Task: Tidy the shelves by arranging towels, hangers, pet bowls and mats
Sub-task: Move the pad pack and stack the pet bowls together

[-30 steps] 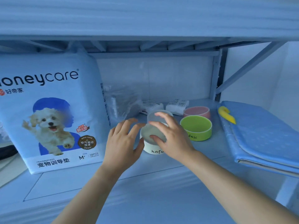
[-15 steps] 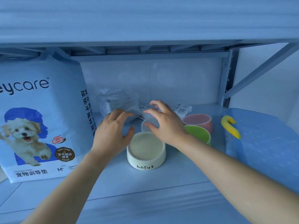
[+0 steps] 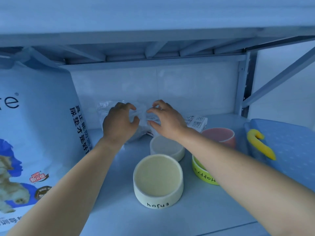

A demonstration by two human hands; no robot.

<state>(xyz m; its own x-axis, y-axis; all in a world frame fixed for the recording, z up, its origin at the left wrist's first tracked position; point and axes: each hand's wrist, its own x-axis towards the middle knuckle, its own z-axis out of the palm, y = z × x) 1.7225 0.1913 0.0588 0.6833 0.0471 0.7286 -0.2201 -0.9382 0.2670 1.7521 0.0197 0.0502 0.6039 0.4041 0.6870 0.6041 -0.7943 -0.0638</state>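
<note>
A clear plastic package [image 3: 106, 108] is met by the curled left hand [image 3: 119, 123] and right hand [image 3: 164, 120], grip unclear; the white bowl [image 3: 166, 148] beneath the right wrist could be knocked.

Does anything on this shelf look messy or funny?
The bowls are bunched, not lined up: the cream bowl in front, the white bowl behind it, the green bowl and pink bowl to the right. The cream and green bowls' words read upside down. A yellow hook lies on the blue mat.

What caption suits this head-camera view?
Left hand and right hand reach past pet bowls toward a clear plastic bag.
</note>
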